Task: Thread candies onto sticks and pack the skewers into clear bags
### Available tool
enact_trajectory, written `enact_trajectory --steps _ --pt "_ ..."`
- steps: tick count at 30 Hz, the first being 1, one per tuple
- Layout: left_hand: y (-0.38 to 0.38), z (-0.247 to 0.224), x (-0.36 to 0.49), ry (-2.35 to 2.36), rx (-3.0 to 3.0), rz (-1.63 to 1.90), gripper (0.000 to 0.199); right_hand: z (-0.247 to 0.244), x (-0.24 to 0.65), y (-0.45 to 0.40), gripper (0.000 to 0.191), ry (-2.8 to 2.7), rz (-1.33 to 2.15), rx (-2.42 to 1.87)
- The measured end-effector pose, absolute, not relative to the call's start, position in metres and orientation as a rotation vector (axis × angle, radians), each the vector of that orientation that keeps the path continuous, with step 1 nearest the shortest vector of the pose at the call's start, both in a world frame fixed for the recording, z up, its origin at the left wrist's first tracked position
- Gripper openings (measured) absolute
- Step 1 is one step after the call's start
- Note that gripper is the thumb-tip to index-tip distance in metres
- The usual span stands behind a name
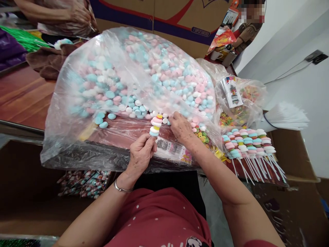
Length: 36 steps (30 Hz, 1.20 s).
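My left hand (142, 152) is closed around the lower end of a marshmallow skewer (155, 125), held upright with pink, white and blue pieces and yellow bits between them. Fingertips of my right hand (182, 127) are bent together at the near edge of a big pile of pink, blue and white marshmallows (177, 73); whatever they pinch is hidden. A large clear plastic bag (55, 137) lies around and over the pile. Ring-shaped gummy candies (203, 136) lie under my right wrist.
Several filled skewers (248, 142) lie in a row at the right, near a bundle of white sticks (288, 116). Behind them is a bag of gummies (226, 118) with printed labels (231, 92) on top. A cardboard box (25, 195) stands lower left. Two other people are across the table.
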<state>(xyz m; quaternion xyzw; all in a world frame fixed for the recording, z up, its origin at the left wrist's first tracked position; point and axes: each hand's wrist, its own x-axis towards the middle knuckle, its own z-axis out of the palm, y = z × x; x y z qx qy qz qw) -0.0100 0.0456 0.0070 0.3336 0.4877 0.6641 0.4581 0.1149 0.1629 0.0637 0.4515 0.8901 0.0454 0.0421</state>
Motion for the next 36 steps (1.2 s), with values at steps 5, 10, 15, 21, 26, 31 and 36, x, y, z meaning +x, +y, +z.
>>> enact_trajectory --steps 5,10,15,21,26,31,36 --pt "0.046 0.006 -0.01 1.209 0.811 1.632 0.026 0.065 0.146 0.161 0.027 2.91 -0.2 1.135" --pt "0.047 0.006 -0.011 1.217 0.829 1.643 0.024 0.06 0.161 0.167 0.029 3.078 -0.395 1.505" --pt "0.047 0.006 -0.01 1.202 0.844 1.665 0.021 0.05 0.157 0.172 0.03 3.19 -0.321 1.441" --pt "0.047 0.005 -0.011 1.189 0.865 1.651 0.024 0.041 0.152 0.171 0.022 3.175 -0.052 1.254" --pt "0.047 0.006 -0.012 1.211 0.887 1.633 0.025 0.036 0.162 0.152 0.019 3.205 0.225 1.038" --pt "0.047 0.006 -0.012 1.214 0.881 1.625 0.024 0.033 0.185 0.126 0.025 3.34 0.117 0.824" --pt "0.048 0.004 -0.011 1.213 0.883 1.631 0.021 0.038 0.189 0.131 0.029 3.441 -0.161 1.179"
